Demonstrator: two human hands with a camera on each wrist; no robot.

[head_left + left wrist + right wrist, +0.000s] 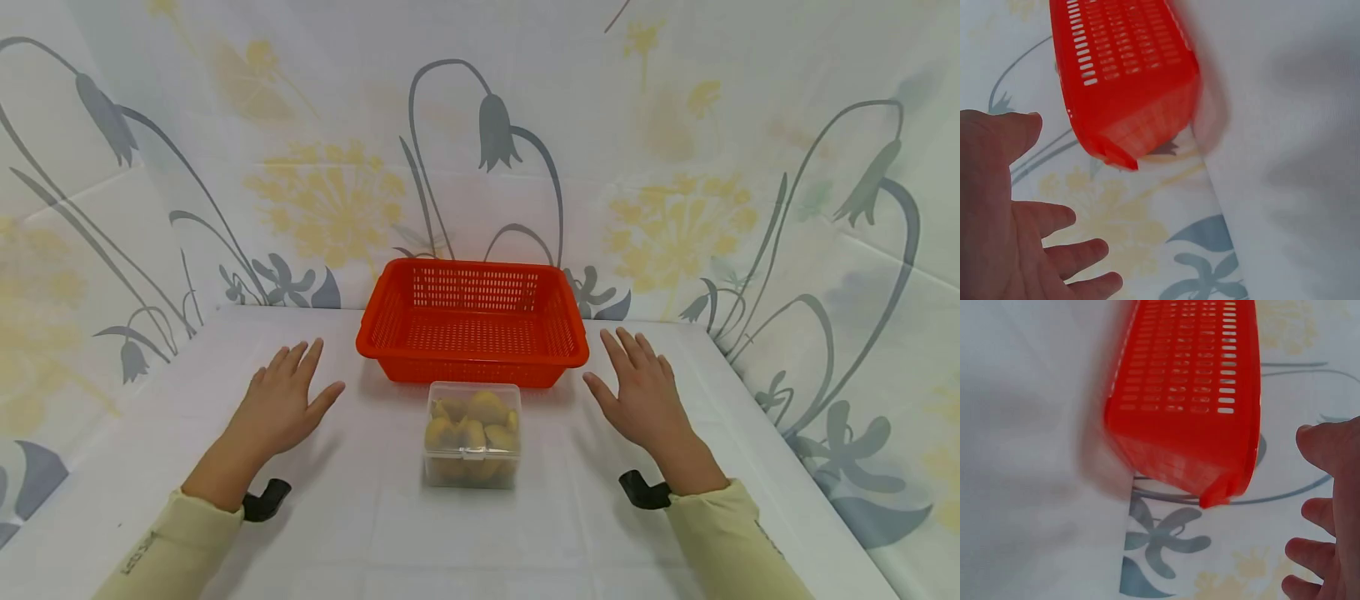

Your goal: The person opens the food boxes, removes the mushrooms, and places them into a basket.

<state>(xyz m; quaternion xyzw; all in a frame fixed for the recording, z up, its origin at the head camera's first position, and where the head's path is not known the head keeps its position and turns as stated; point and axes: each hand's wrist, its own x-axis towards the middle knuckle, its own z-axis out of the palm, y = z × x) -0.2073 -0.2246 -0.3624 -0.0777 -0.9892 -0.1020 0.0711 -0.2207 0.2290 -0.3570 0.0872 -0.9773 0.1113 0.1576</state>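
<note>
In the head view a clear plastic box (pixel 472 479) with its lid down stands on the white table, holding several yellowish round pieces (pixel 487 408) that look like fruit. Just behind it is a red perforated plastic basket (pixel 480 371), whose visible inside holds nothing. My left hand (pixel 281 404) hovers to the left of both, fingers spread, touching neither. On the opposite side my right hand (pixel 645 400) is held likewise, its fingers extended and apart from the basket. Both wrist views show the basket's end (pixel 1129 81) beyond the fingers; the box does not appear there.
White cloth (pixel 420 550) covers the table. A flower-printed sheet (pixel 480 125) rises behind the basket and along both sides. A black wrist-worn piece (pixel 266 500) sits at the left cuff, and a similar black piece (pixel 645 490) at the right cuff.
</note>
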